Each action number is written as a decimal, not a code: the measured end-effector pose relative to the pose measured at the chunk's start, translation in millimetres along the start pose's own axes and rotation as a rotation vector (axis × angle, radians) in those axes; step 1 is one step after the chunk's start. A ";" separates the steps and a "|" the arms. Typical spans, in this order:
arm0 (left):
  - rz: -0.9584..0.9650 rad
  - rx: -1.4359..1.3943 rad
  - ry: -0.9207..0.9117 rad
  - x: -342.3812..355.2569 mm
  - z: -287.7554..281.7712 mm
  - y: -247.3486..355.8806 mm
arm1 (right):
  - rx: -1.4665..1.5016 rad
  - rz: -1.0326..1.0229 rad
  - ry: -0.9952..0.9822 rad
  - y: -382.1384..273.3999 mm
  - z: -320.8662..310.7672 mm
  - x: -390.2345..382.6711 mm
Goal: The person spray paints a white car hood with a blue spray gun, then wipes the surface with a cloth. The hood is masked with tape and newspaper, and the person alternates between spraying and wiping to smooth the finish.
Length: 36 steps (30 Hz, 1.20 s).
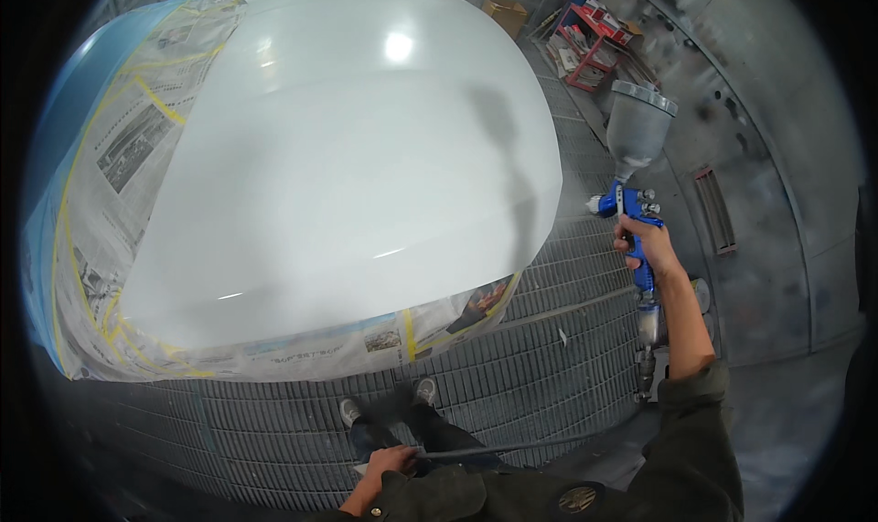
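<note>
My right hand (647, 246) is wrapped round the grip of a blue spray gun (627, 202), held out past the right edge of a white car panel (357, 156). A grey paint cup (640, 127) sits on top of the gun, and its nozzle points left toward the panel. Below the grip hangs an air fitting with a clear bowl (648, 322). Down at my waist, my left hand (391, 462) is closed round a dark air hose (540, 444), which runs off to the right. The panel looks smooth and glossy, with the gun's shadow on it.
Newspaper masking (137, 156) with yellow tape (409, 334) borders the panel's left and near sides, beside blue sheeting (55, 129). Underfoot is a metal floor grating (274, 430). A red rack (590, 51) and a cardboard box (505, 14) stand at the back right, near a grey wall (777, 138).
</note>
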<state>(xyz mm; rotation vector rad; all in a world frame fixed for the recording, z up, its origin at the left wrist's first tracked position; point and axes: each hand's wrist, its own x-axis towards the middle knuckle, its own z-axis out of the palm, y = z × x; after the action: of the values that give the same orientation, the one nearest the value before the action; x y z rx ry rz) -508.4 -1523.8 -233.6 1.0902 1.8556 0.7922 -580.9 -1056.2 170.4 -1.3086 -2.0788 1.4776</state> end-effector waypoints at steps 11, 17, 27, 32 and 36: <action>-0.052 -0.237 0.406 -63.5 -66.4 16.1 | -0.036 -0.031 0.001 -22.0 40.0 11.9; -0.265 -0.192 0.380 -126.3 -71.9 -36.7 | 0.104 0.058 -0.303 -44.7 167.3 -31.5; -0.476 -0.419 0.662 -225.0 -69.4 -127.1 | 0.203 0.130 -0.815 -76.8 427.5 -106.9; -0.648 -0.491 0.652 -260.0 -31.5 -155.1 | 0.215 0.112 -1.021 -97.8 548.0 -140.8; -0.679 -0.620 0.680 -273.1 -19.4 -151.0 | 0.287 0.087 -1.159 -110.5 598.5 -147.3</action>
<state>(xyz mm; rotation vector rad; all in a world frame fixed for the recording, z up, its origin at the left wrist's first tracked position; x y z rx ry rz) -504.8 -1835.5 -257.3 -0.2463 2.0838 1.2731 -950.0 -1545.0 40.2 -0.3948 -2.1672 2.8765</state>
